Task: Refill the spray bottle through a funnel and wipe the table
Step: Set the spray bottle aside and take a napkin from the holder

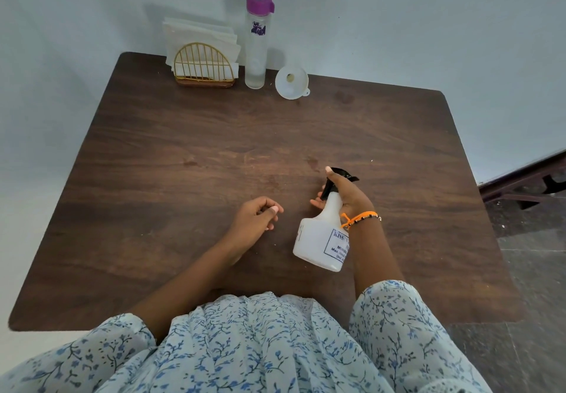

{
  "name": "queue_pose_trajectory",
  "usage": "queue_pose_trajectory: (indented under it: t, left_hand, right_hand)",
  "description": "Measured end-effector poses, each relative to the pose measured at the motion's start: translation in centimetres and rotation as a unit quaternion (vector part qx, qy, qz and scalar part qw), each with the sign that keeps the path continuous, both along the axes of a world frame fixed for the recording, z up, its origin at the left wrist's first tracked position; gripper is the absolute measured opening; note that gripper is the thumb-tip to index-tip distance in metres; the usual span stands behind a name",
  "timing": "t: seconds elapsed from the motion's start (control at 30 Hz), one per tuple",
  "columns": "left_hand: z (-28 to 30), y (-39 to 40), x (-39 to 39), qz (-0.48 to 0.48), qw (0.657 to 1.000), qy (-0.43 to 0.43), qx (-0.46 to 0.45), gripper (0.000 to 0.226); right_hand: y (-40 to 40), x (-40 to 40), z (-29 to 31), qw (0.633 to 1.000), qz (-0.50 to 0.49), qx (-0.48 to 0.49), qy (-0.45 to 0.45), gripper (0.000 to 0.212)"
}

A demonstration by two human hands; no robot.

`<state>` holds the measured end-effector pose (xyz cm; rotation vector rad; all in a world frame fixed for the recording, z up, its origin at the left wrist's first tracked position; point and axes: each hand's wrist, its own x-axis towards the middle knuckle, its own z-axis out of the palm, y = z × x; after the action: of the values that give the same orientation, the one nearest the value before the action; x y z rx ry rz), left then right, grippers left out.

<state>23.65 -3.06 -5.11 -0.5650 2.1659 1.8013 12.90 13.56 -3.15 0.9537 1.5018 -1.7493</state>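
— Grip first: what holds the white plastic spray bottle [320, 239] with its black trigger head?
— Right hand [344, 195], wrapped round its neck, near table centre.
— And the left hand [255, 219]?
— Loosely curled, holding nothing, just beside it. White plastic funnel [291, 82] lies well beyond, far edge.

A: Setting?
B: Domestic room, likely a home dining corner. Small dark wood-grain worktop [214, 147] against a plain pale wall [398, 25].
A: Evidence?
B: Gold wire napkin holder [203, 66] with paper napkins [199, 37]; dark tiled floor [536, 270].
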Motion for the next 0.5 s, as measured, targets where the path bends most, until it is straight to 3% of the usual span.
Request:
queue_pose_trajectory:
  t: [0.33,0.4,0.5]
  left_hand:
    - [0.0,0.5,-0.4,0.000,1.000,-0.008,0.007,0.021]
    - [0.0,0.5,-0.8,0.004,1.000,-0.012,0.007,0.021]
    - [0.0,0.6,-1.3,0.010,1.000,-0.014,0.009,0.021]
  right_hand:
    - [1.9,-0.9,0.7,0.995,-0.023,-0.060,0.077,0.059]
    - [2.2,-1.6,1.4,0.990,-0.012,-0.051,0.130,0.056]
    - [2.1,-2.8,2.5,0.973,-0.016,-0.020,0.230,0.034]
